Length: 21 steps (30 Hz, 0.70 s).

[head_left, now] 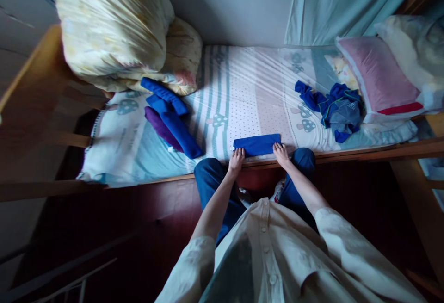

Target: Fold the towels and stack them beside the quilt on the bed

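Wearer in pale cream button-front shirt [294, 256], round light buttons [266, 250] down the placket, loose sleeves [347, 233] ending around the elbows, dark grey-green area at left front, blue trousers [212, 180], white-and-red footwear [278, 190].

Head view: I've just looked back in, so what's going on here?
The left hand is on the left end of a folded blue cloth and the right hand on its right end. The cloth lies along the near edge of the bed. Folded blue and purple cloths lie to its left, and a crumpled heap of blue clothes to its right, near the pink pillow.
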Each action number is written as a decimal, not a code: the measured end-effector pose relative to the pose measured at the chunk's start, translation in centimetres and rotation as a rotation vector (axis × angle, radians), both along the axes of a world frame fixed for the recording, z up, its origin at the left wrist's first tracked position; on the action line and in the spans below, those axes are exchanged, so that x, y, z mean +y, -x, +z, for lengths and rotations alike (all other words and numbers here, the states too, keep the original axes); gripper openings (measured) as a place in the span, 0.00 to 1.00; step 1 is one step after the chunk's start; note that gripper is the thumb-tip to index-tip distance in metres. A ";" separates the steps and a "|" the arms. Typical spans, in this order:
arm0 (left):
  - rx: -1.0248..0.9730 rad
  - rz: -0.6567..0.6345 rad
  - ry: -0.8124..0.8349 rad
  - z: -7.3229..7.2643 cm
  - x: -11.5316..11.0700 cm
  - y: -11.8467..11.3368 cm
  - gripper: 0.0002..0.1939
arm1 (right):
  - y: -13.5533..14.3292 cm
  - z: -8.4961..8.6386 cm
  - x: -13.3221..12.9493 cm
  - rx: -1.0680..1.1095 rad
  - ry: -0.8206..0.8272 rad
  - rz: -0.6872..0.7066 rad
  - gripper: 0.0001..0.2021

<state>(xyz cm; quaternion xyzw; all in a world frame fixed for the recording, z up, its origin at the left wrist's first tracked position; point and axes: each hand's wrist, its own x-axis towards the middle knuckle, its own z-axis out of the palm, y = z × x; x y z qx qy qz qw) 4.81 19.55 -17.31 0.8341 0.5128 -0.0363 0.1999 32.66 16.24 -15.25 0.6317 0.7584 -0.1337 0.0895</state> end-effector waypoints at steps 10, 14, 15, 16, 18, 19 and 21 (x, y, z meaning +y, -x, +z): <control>-0.016 -0.111 0.091 -0.4 -2.3 2.4 0.34 | -1.2 1.1 -1.9 0.065 0.085 0.026 0.27; -0.038 -0.058 0.164 0.2 -1.0 2.7 0.34 | -1.4 1.4 -1.0 0.069 0.143 0.012 0.24; -0.061 -0.035 0.184 0.4 -0.5 2.8 0.34 | -1.5 1.5 -0.5 0.077 0.158 -0.011 0.23; -0.097 -0.010 0.197 0.6 0.0 3.0 0.34 | -1.8 1.5 0.0 0.093 0.170 -0.042 0.22; -0.193 0.053 0.207 0.9 1.0 3.5 0.33 | -2.4 1.4 0.9 0.153 0.181 -0.120 0.22; -0.237 0.096 0.208 1.0 1.4 3.7 0.33 | -2.8 1.3 1.3 0.196 0.178 -0.160 0.21; -0.289 0.209 0.222 1.1 2.2 4.1 0.30 | -3.7 0.9 2.0 0.294 0.162 -0.239 0.20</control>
